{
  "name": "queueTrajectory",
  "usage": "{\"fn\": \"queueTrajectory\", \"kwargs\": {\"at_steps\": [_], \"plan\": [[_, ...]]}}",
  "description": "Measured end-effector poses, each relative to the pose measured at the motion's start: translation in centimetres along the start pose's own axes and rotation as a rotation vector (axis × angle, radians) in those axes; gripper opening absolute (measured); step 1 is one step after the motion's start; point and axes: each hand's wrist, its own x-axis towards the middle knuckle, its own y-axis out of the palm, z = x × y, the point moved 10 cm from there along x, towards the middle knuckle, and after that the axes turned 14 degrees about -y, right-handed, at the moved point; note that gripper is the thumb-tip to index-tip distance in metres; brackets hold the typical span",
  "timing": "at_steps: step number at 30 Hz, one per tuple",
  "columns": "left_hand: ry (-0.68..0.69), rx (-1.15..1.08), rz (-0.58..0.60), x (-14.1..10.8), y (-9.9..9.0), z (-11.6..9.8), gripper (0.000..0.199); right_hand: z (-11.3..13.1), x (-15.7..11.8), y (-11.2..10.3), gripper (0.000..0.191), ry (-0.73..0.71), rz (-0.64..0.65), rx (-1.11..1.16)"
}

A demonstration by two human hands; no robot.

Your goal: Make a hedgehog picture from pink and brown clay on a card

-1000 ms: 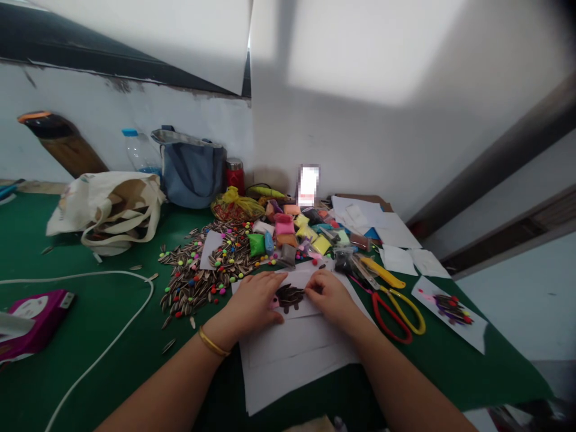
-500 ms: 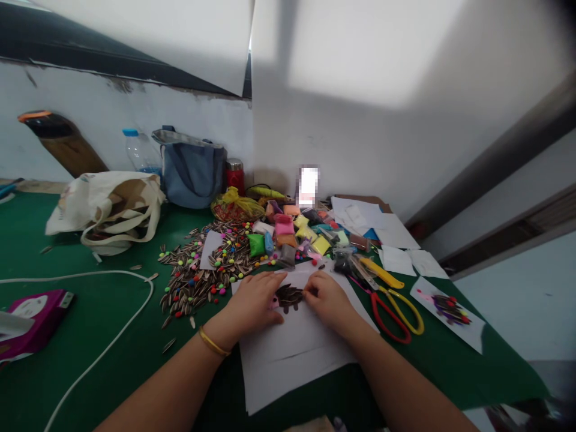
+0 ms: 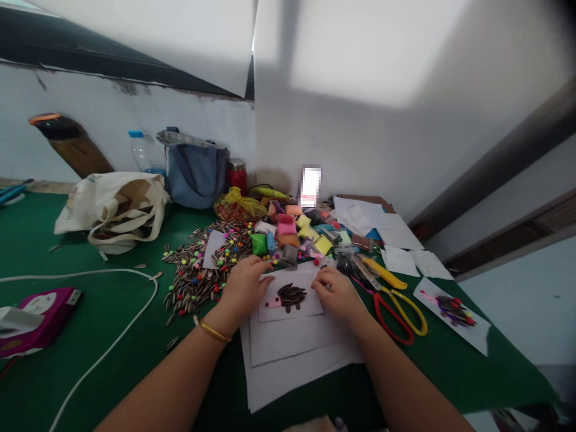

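Note:
A small white card (image 3: pixel 292 311) carries a hedgehog figure (image 3: pixel 290 297) with a pink face, a dark body of sunflower seeds and small dark feet. At the card's upper left corner my left hand (image 3: pixel 245 291) pinches the edge between thumb and fingers. My right hand (image 3: pixel 336 294), fingers curled, grips the right edge. Beneath lie larger white sheets (image 3: pixel 288 384). Striped sunflower seeds (image 3: pixel 193 276) mixed with coloured pom-poms are heaped by my left hand. Scissors with red and yellow handles (image 3: pixel 398 312) lie right of my right hand.
Clay packets (image 3: pixel 287 225) are piled behind my hands, near a lit phone (image 3: pixel 310 186). Another hedgehog card (image 3: pixel 454 312) lies far right, a yellow cutter (image 3: pixel 384 273) nearer. Bags (image 3: pixel 195 174), a tissue pack (image 3: pixel 42 315) and a white cable (image 3: pixel 108 345) occupy the left.
My hands have drawn apart from the hedgehog to the card's sides, uncovering its pink face and seed body. The left hand has moved up and left, its fingers now closed at the edge.

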Motion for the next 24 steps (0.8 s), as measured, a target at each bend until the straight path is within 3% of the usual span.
{"fn": "queueTrajectory", "kwargs": {"at_steps": [5, 14, 17, 19, 24], "plan": [[-0.145, 0.24, -0.113, 1.1, -0.6, 2.2, 0.019, -0.6, -0.1, -0.2, 0.016, 0.009, -0.033, -0.016], [-0.178, 0.368, -0.155, 1.3, -0.1, 2.3, 0.024, -0.1, 0.0, -0.2, 0.016, -0.047, -0.058, 0.011], [-0.148, 0.328, -0.185, 0.6, -0.8, 1.0, 0.024, 1.2, 0.1, -0.6, 0.014, -0.099, -0.097, 0.051], [-0.05, 0.232, -0.198, -0.3, -1.2, -1.0, 0.023, 2.5, 0.2, -0.5, 0.012, -0.151, -0.093, 0.098], [0.201, 0.013, -0.058, -3.2, 0.0, -5.8, 0.019, 5.6, -0.1, 0.0, 0.009, -0.267, -0.062, 0.179]]}}
